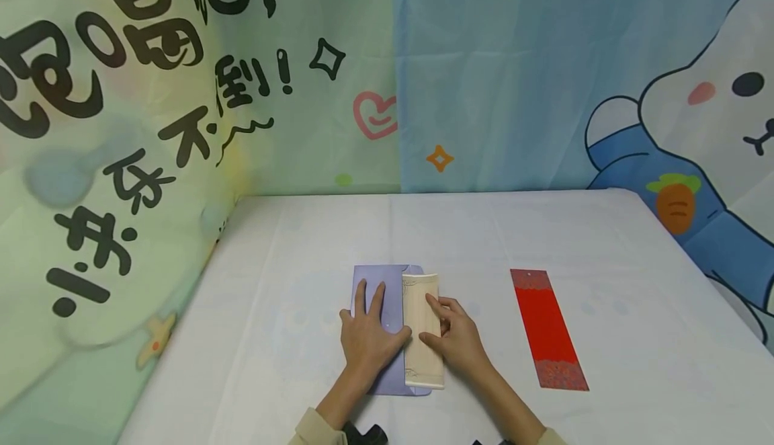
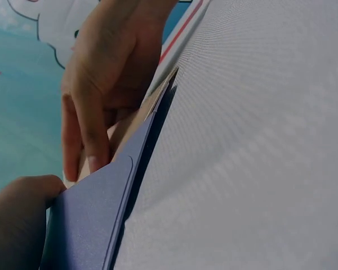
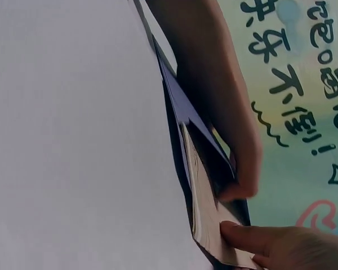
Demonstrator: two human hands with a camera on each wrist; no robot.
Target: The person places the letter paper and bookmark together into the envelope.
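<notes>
A purple envelope lies flat on the table in the head view. Folded cream letter paper with ornamental corner lines lies over its right part. My left hand rests on the envelope with fingers spread, its thumb reaching the paper's left edge. At the paper's right edge, my right hand pinches it, thumb and index finger on top and the other fingers curled at the edge. In the right wrist view, the fingers hold the end of the cream paper, and the envelope shows beneath it.
A red strip with patterned ends lies on the white table, to the right of my right hand. Printed cloth hangs behind the table and along its left side. A black object is by the left wrist.
</notes>
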